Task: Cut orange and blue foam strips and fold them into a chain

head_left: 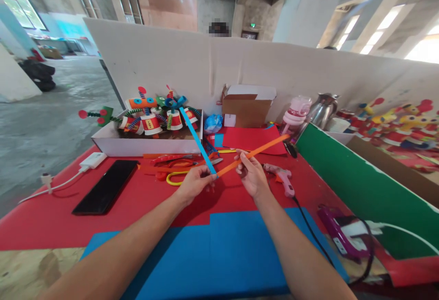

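Red table [51, 220], concrete hall behind.

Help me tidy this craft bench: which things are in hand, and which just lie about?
In hand:
left hand: long blue paper strip
right hand: long orange paper strip

Lying about:
pink glue gun
yellow-handled scissors
flat black phone

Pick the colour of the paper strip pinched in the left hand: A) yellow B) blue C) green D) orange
B: the left hand pinches the lower end of the blue strip, while the right hand holds the orange strip that meets it.
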`<move>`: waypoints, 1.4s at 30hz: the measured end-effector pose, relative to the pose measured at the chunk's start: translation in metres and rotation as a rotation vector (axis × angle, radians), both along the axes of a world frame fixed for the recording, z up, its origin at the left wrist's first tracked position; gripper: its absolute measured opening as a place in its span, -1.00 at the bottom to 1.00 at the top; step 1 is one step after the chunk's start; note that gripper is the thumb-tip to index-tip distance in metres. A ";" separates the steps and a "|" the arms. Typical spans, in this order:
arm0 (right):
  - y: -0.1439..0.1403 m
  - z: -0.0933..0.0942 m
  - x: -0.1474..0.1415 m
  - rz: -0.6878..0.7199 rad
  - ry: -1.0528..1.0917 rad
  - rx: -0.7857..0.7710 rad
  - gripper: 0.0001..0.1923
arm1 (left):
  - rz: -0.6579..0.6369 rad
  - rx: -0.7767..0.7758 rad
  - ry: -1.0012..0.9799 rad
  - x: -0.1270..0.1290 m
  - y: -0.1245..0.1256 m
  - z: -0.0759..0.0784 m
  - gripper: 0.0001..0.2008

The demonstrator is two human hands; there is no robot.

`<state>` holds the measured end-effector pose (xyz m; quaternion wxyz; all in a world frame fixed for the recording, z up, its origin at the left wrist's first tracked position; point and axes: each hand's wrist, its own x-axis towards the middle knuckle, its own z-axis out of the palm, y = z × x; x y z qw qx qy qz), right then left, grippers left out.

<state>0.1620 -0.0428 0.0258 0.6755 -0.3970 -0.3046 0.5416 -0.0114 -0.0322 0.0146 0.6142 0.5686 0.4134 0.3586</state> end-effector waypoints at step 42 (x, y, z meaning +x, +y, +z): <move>-0.001 -0.020 -0.016 0.153 -0.135 -0.257 -0.58 | 0.126 0.740 0.800 -0.019 0.034 0.008 -0.84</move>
